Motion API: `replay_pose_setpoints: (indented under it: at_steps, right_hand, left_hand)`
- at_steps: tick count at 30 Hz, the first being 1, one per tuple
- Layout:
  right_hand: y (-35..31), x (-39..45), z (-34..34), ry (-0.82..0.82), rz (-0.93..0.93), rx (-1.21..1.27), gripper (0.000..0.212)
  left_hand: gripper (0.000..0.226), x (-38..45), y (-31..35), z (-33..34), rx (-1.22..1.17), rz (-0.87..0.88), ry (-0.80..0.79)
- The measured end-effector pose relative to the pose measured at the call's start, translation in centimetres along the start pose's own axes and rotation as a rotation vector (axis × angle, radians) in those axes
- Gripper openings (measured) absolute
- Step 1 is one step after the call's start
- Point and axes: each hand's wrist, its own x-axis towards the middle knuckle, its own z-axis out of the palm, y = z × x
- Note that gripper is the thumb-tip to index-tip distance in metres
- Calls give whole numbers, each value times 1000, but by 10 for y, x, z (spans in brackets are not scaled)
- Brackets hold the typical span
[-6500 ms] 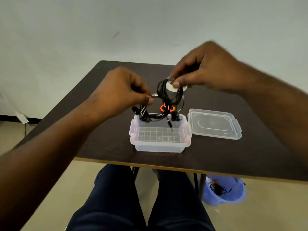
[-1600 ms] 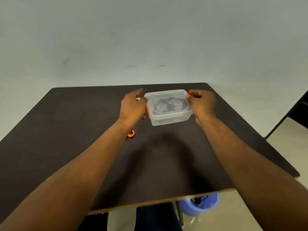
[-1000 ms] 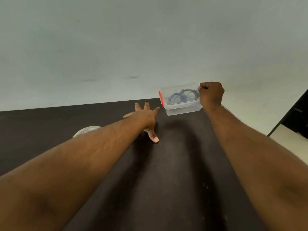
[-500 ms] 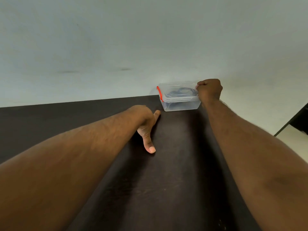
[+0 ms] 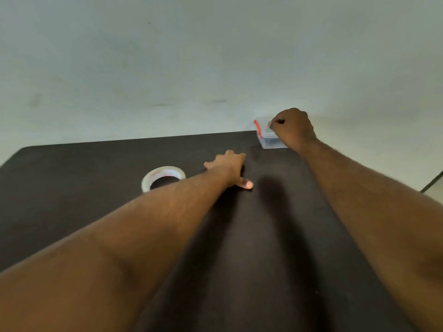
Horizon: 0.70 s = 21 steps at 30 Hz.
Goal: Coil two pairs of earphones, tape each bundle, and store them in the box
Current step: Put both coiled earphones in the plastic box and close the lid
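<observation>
A: Where is the box (image 5: 265,137) now?

B: At about 1 o'clock on the counter (image 5: 72,188), right at the far edge. It is clear plastic with a red latch on its left end. The lid looks on, though the right hand (image 5: 292,127) hides most of it, and what lies inside cannot be made out.

A: And the grip of that hand?

B: The right hand is curled into a fist over the right end of the box, fingers closed on it or on its latch. Which of the 2 cannot be told from here.

A: The left hand (image 5: 229,167)?

B: It lies flat on the counter at 12 o'clock, fingers spread, thumb out to the right, holding nothing. The tape (image 5: 163,178) rests just to its left, at about 11 o'clock, apart from the hand.

A: So what step is this?

B: By the look of it, the last one: setting the closed box down and away. Doing it well would mean keeping the base fully on the counter, since it sits so near the far edge, and pressing the right latch home before the hand lets go. The flat left hand gives a steady brace for that long reach.
</observation>
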Motion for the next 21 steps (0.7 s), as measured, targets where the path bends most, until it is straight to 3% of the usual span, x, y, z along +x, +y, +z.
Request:
replay_pose_setpoints:
  at_steps: [3, 5, 8, 12, 15, 21]
  right_hand:
    - [-49, -36, 3, -173, -137, 32, 19]
    - [-77, -61, 8, -292, -241, 16, 13]
    - [-116, -104, 25, -458, -358, 2, 17]
    - [-150, -148, 64, -559, -428, 13, 40]
    - [-170, -166, 92, -610, -423, -94, 59]
    - [-185, -181, 114, -526, -285, -177, 49]
  left_hand:
    - [70, -55, 3, 24, 150, 65, 167]
    - [57, -97, 2, 35, 118, 104, 248]
    - [46, -173, -29, 39, 144, 15, 322]
    - [59, -248, -89, 39, 178, -223, 183]
    - [53, -269, -114, 45, 42, -264, 73]
    - [38, -276, -125, 52, -70, -219, 125]
